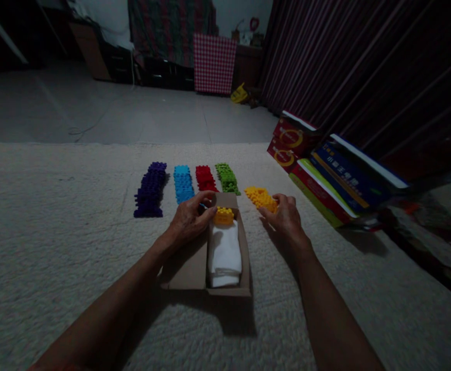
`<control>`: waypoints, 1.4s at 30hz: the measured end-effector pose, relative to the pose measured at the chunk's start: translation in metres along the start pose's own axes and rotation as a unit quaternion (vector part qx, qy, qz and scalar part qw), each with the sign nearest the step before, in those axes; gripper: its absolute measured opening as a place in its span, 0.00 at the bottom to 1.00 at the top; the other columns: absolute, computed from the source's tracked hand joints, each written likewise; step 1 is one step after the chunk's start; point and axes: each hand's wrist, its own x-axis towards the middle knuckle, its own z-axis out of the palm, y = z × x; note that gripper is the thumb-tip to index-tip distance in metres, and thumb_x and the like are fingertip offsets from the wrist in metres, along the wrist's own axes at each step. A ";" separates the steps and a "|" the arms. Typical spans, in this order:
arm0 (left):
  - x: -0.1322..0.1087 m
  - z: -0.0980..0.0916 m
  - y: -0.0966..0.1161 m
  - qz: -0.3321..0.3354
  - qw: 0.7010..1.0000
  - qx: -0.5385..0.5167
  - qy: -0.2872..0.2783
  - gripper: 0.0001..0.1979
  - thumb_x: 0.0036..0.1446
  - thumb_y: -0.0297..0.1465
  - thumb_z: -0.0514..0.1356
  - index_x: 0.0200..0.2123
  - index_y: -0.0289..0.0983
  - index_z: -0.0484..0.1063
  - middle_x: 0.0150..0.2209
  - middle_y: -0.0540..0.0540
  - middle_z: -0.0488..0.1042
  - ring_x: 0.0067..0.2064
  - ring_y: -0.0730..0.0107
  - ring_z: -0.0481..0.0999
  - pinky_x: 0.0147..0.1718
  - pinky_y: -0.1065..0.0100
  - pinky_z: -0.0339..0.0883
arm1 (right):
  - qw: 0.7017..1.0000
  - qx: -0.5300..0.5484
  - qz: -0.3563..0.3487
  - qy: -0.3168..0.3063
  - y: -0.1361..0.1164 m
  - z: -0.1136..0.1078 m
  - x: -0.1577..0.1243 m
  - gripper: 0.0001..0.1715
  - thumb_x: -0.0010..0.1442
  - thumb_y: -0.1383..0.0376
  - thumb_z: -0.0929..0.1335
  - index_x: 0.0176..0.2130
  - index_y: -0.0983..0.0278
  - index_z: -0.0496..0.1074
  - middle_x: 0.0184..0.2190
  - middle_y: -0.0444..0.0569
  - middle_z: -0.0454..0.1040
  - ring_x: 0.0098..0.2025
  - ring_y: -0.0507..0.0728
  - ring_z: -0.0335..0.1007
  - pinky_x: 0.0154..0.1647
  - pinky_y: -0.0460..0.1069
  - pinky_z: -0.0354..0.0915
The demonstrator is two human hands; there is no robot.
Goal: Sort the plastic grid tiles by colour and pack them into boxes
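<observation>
An open cardboard box lies on the pale rug, with a folded white cloth inside and a small yellow block piece at its far end. My left hand rests on the box's far rim, fingers curled at that yellow piece. My right hand pinches the near end of a row of yellow blocks lying right of the box. Beyond the box lie rows of purple blocks, blue blocks, red blocks and green blocks.
A stack of books and red boxes leans at the right by a striped curtain. Bare floor stretches past the rug's far edge to dark furniture and a checked cloth.
</observation>
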 end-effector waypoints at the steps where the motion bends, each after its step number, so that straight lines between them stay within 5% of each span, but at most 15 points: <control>1: 0.000 0.000 -0.001 0.002 1.000 -0.003 0.000 0.18 0.57 0.35 0.59 0.50 0.35 0.74 0.38 0.45 0.80 0.29 0.72 0.75 0.30 0.71 0.69 | 1.000 0.000 -0.004 0.004 -0.001 -0.003 0.001 0.27 0.54 0.54 0.71 0.50 0.64 0.70 0.47 0.57 0.65 0.46 0.64 0.68 0.49 0.58 0.67; 7: 0.000 0.001 -0.003 0.008 1.000 0.003 0.006 0.17 0.56 0.32 0.60 0.49 0.37 0.75 0.38 0.46 0.80 0.30 0.73 0.75 0.32 0.70 0.70 | 0.997 0.056 -0.032 0.034 -0.027 -0.033 0.003 0.22 0.49 0.52 0.73 0.38 0.62 0.69 0.38 0.53 0.71 0.40 0.62 0.69 0.44 0.57 0.67; 10: 0.000 0.001 -0.003 0.021 1.000 0.009 -0.008 0.14 0.56 0.31 0.60 0.46 0.37 0.76 0.38 0.46 0.81 0.32 0.71 0.76 0.34 0.69 0.71 | 0.981 0.184 -0.029 -0.050 -0.053 -0.044 -0.009 0.20 0.54 0.47 0.70 0.32 0.61 0.67 0.27 0.45 0.69 0.30 0.56 0.66 0.33 0.51 0.65; 14: 0.001 0.001 -0.005 0.048 0.999 0.019 -0.014 0.10 0.57 0.30 0.59 0.39 0.38 0.79 0.37 0.46 0.81 0.37 0.68 0.78 0.39 0.66 0.72 | 0.945 0.270 -0.128 -0.130 -0.084 -0.047 -0.029 0.15 0.61 0.53 0.67 0.30 0.61 0.67 0.25 0.42 0.67 0.27 0.52 0.63 0.29 0.47 0.61; 18: 0.001 0.002 -0.008 0.041 0.999 0.003 -0.010 0.11 0.58 0.30 0.58 0.39 0.39 0.80 0.39 0.45 0.82 0.39 0.66 0.78 0.42 0.64 0.72 | 0.927 0.229 -0.242 -0.174 -0.096 -0.045 -0.041 0.05 0.65 0.64 0.63 0.39 0.61 0.68 0.34 0.47 0.72 0.35 0.55 0.68 0.36 0.49 0.65; 21: 0.001 0.003 -0.010 0.026 0.999 -0.021 -0.003 0.11 0.59 0.31 0.57 0.39 0.38 0.80 0.39 0.45 0.82 0.39 0.66 0.79 0.42 0.64 0.73 | 0.929 0.150 -0.295 -0.165 -0.098 -0.040 -0.045 0.07 0.65 0.69 0.61 0.42 0.62 0.67 0.40 0.52 0.72 0.41 0.58 0.69 0.43 0.53 0.66; 30: 0.002 0.003 -0.010 0.002 0.999 -0.036 -0.012 0.13 0.58 0.33 0.56 0.37 0.37 0.80 0.36 0.46 0.82 0.37 0.66 0.79 0.40 0.66 0.73 | 0.919 0.003 -0.353 -0.177 -0.107 -0.023 -0.052 0.11 0.63 0.74 0.66 0.44 0.61 0.69 0.41 0.51 0.73 0.44 0.59 0.70 0.43 0.52 0.68; 42: 0.001 0.005 -0.009 -0.008 0.999 -0.031 -0.004 0.11 0.58 0.32 0.57 0.36 0.38 0.80 0.35 0.47 0.81 0.36 0.67 0.78 0.39 0.67 0.72 | 0.907 0.025 -0.363 -0.210 -0.104 -0.046 -0.049 0.07 0.67 0.68 0.65 0.38 0.62 0.73 0.38 0.51 0.72 0.41 0.58 0.70 0.43 0.52 0.67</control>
